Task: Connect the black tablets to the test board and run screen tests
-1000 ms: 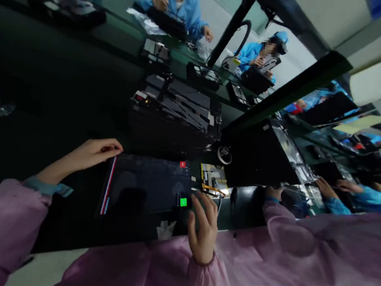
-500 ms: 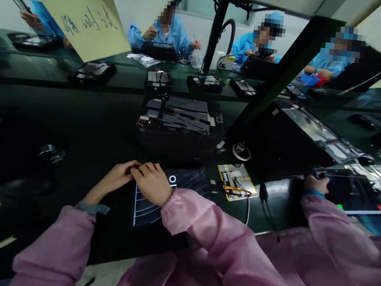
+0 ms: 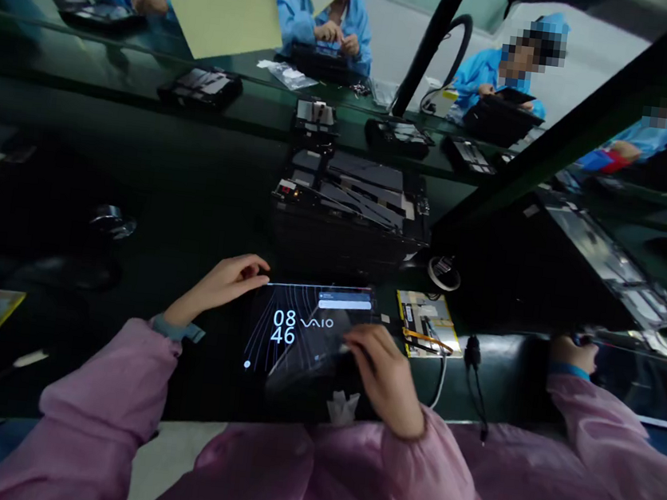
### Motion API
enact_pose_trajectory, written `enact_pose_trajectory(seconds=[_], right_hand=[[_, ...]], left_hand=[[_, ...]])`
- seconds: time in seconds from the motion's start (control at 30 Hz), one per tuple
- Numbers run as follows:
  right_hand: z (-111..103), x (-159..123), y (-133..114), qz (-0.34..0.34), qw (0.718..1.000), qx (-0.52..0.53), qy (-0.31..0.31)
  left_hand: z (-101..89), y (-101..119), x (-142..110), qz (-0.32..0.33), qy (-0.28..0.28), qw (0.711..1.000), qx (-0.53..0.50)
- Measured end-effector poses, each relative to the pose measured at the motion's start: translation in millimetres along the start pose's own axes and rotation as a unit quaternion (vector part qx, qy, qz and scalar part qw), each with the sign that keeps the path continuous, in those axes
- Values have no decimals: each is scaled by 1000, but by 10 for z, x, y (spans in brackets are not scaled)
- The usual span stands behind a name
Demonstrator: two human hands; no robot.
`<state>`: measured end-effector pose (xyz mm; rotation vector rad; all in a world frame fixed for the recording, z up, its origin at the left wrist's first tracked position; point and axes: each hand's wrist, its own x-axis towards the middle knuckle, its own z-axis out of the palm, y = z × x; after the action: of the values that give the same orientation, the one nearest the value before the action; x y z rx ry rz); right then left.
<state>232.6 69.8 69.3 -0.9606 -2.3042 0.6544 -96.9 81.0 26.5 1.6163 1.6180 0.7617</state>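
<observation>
A tablet (image 3: 289,353) lies on the dark bench in front of me, its screen lit with a clock, a logo and a notification bar. My left hand (image 3: 226,284) is at the tablet's far left corner, thumb tip at the edge and fingers loosely curled, with a gap between thumb and forefinger. Over the tablet's right part, my right hand (image 3: 384,372) is closed in a pinch. A clear film (image 3: 305,363) seems to run from its fingertips across the lower screen. Crumpled white tape or plastic (image 3: 343,406) lies by the near edge.
Behind the tablet stands a stack of opened tablet units (image 3: 354,204). To the right are a yellow-edged battery (image 3: 427,325), a white cable ring (image 3: 444,272) and a black cable (image 3: 473,362). A co-worker's hand (image 3: 575,354) is at another tablet. A dark post (image 3: 518,155) slants above.
My right hand has moved from the far left corner to the tablet's right side, uncovering the screen. The screen now shows a clock. My left hand stays at the corner; the view has shifted.
</observation>
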Motion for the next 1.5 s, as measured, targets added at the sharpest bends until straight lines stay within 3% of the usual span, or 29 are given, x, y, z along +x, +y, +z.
enact_pose_trajectory(seconds=[0.07,0.13,0.23,0.33,0.43,0.53,0.6,0.73,0.9,1.03,1.3,1.5], right_hand=[[-208,-376,137,61,997,-23,41],[-333,-680,217,109,990,-44,83],[-374,-875,199,149,979,-29,135],[-290,-735,73,130,977,64,157],[-100,-445,-51,64,989,80,109],[172,-225,-111,-51,998,-23,-7],[327,-150,-122,-63,993,-90,-35],[384,-109,-123,12,991,-133,14],[246,-257,-111,-8,996,-62,63],[306,-438,-76,-29,996,-60,62],[483,-424,-158,-63,995,-48,60],[481,-415,-190,-38,996,-39,71]], left_hand=[[85,79,-52,79,79,989,93],[203,192,-124,154,107,968,165],[393,337,-230,228,44,952,199],[493,370,-278,249,-1,948,197],[442,308,-241,223,44,960,163],[321,227,-172,157,121,974,106],[262,194,-139,114,156,979,69],[235,198,-123,70,160,984,35],[251,208,-121,42,95,994,43],[262,188,-105,38,64,995,60],[249,213,-97,45,77,993,77],[241,213,-98,55,86,991,89]])
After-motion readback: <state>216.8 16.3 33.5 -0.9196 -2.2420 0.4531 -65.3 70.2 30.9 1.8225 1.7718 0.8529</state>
